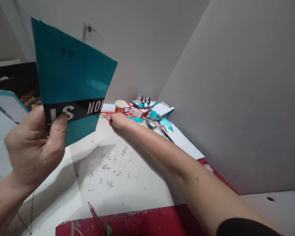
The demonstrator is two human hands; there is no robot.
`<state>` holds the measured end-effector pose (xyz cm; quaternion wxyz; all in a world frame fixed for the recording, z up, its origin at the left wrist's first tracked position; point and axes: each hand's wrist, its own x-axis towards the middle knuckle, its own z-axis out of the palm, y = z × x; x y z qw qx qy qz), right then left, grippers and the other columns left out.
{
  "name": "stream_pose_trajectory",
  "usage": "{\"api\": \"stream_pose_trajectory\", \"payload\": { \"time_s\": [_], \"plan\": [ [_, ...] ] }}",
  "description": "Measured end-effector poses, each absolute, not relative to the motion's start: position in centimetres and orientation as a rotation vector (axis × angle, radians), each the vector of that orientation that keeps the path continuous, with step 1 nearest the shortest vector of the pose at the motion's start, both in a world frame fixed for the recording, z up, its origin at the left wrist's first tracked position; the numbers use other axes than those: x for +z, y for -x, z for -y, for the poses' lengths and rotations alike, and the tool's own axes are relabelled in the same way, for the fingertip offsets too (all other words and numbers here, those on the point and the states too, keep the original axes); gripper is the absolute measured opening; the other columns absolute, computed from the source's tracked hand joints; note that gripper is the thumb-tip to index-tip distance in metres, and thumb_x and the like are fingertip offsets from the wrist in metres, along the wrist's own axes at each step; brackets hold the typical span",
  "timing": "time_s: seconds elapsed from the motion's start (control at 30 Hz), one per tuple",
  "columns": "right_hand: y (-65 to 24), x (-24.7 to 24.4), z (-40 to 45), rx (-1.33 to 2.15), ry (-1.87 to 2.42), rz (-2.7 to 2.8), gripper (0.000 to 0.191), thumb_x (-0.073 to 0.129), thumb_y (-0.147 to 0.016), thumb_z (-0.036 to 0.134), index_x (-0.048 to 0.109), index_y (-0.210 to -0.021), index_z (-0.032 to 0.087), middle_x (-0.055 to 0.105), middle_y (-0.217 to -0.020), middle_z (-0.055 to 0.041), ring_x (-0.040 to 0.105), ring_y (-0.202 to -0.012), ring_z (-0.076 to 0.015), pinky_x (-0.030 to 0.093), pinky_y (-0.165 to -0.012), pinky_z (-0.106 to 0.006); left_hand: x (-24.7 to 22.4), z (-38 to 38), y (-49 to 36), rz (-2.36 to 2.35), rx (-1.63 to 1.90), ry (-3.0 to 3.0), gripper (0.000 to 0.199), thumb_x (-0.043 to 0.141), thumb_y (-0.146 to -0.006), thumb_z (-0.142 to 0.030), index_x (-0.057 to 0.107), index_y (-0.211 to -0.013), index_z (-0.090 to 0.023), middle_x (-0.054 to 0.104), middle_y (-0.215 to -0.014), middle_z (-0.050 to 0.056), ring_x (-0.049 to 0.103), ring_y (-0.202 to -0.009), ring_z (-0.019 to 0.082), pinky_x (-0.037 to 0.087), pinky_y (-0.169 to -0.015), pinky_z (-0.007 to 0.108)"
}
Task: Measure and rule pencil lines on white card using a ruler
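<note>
Left grip point(35, 144) on teal "NO" card point(75, 77)

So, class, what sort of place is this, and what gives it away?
Probably a craft workspace: the left hand holds a teal printed card, teal and white card scraps are piled against the wall, and a pencil lies nearby.

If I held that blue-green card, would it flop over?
Probably not: gripped near one lower corner by the left hand, the blue-green card stands up without drooping, so it seems fairly stiff. It's likely light, since it looks thin. It shines in places, so it may feel a bit slippery.
</note>
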<state>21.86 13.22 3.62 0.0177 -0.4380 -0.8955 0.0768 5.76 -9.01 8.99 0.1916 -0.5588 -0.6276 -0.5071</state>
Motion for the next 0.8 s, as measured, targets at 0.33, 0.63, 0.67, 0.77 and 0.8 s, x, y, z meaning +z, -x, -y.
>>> {"api": "stream_pose_trajectory", "payload": {
  "time_s": [0.33, 0.63, 0.67, 0.77, 0.8],
  "plan": [
    [-32.6, 5.7, -2.1, 0.78, 1.083, 2.856, 0.01, 0.061, -0.074, 0.01, 0.061, -0.081, 0.017, 0.058, -0.071, 0.0019, 0.051, -0.064, -0.0119, 0.043, -0.058, -0.023, 6.9, 7.4, -6.1, 1.757, -1.529, 1.86, 0.02, 0.058, -0.089, -0.03, 0.068, -0.098, -0.015, 0.06, -0.077, -0.002, 0.051, -0.071, 0.011, 0.039, -0.065, 0.023],
    [-33.5, 5.2, 7.5, 1.242, 0.75, 2.948, 0.036, 0.048, -0.092, 0.013, 0.055, -0.127, 0.02, 0.067, -0.1, -0.0066, 0.062, -0.083, -0.0156, 0.048, -0.072, -0.025, 3.3, 5.4, -6.2, 2.009, -1.837, 1.962, 0.023, 0.059, -0.088, -0.032, 0.071, -0.1, -0.016, 0.071, -0.083, -0.004, 0.06, -0.075, 0.014, 0.047, -0.064, 0.023],
    [-33.2, 4.8, 8.0, 1.183, 0.737, 2.977, 0.044, 0.045, -0.094, 0.014, 0.049, -0.137, 0.02, 0.067, -0.104, -0.0082, 0.063, -0.084, -0.0168, 0.048, -0.073, -0.027, 3.0, 5.2, -6.1, 2.027, -1.887, 1.949, 0.023, 0.061, -0.087, -0.033, 0.071, -0.101, -0.016, 0.072, -0.086, -0.004, 0.062, -0.078, 0.014, 0.049, -0.066, 0.023],
    [-32.7, 3.6, 8.8, 0.99, 0.776, 3.067, 0.054, 0.04, -0.099, 0.021, 0.031, -0.152, 0.02, 0.067, -0.103, -0.0104, 0.064, -0.077, -0.0189, 0.049, -0.065, -0.03, 2.3, 4.8, -5.9, 2.038, -2.06, 1.887, 0.025, 0.063, -0.085, -0.033, 0.071, -0.103, -0.018, 0.075, -0.093, -0.003, 0.065, -0.085, 0.016, 0.053, -0.07, 0.024],
    [-32.7, 3.3, 8.7, 0.972, 0.793, 3.072, 0.055, 0.039, -0.099, 0.022, 0.029, -0.153, 0.02, 0.068, -0.103, -0.0105, 0.065, -0.076, -0.0193, 0.05, -0.065, -0.03, 2.1, 4.6, -5.8, 2.031, -2.122, 1.864, 0.025, 0.063, -0.085, -0.034, 0.072, -0.104, -0.019, 0.076, -0.094, -0.003, 0.066, -0.086, 0.016, 0.054, -0.071, 0.025]
  ]
}}
